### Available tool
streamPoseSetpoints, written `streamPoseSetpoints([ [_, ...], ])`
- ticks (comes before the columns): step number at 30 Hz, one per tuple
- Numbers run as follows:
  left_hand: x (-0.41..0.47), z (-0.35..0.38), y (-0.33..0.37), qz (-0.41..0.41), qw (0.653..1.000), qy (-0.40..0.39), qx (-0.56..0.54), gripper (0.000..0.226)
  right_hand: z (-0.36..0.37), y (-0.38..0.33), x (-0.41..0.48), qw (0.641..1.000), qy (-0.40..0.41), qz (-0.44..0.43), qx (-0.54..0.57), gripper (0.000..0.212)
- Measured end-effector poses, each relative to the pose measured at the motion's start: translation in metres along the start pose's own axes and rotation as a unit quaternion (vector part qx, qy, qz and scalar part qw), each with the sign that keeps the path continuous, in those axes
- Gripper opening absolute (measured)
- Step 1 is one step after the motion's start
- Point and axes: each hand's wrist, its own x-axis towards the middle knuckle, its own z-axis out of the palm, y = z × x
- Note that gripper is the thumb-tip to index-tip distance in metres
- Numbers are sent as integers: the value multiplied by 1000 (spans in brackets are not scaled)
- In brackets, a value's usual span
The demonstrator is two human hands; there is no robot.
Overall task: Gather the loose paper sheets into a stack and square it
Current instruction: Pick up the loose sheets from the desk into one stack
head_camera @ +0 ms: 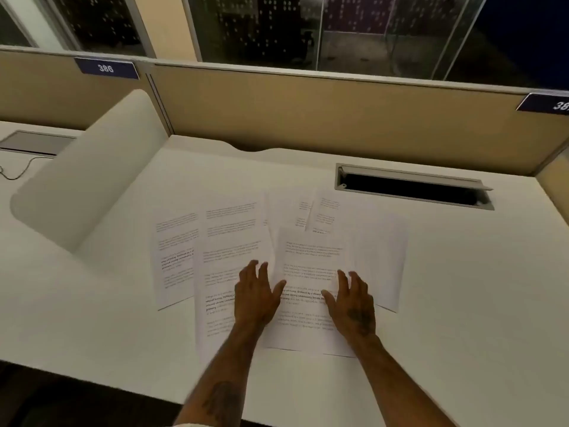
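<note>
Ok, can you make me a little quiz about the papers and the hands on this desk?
1. True or false: the paper sheets are already in one neat stack.
2. Which number is on the blue sign at the back left? A) 124 B) 386 C) 900
3. Fill in: the long dark slot in the desk lies to the ___ of the papers, at the back.

Key:
1. False. They lie spread out and overlapping; the left hand and right hand rest flat on the nearest sheets.
2. B
3. right
</note>
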Motion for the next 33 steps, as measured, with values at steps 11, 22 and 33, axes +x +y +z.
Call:
streamPoseSetpoints([
  [11,6,8,5,-143,967,-44,-205,39,6,-6,-3,985,18,127,115,69],
  [22,1,-12,-2,-106,885,-60,-449,29,-12,-13,12,948,30,120,292,65],
  [33,-42,-88,-134,-191,813,67,-546,15,-4,-80,24,950,-15,50,306,40],
])
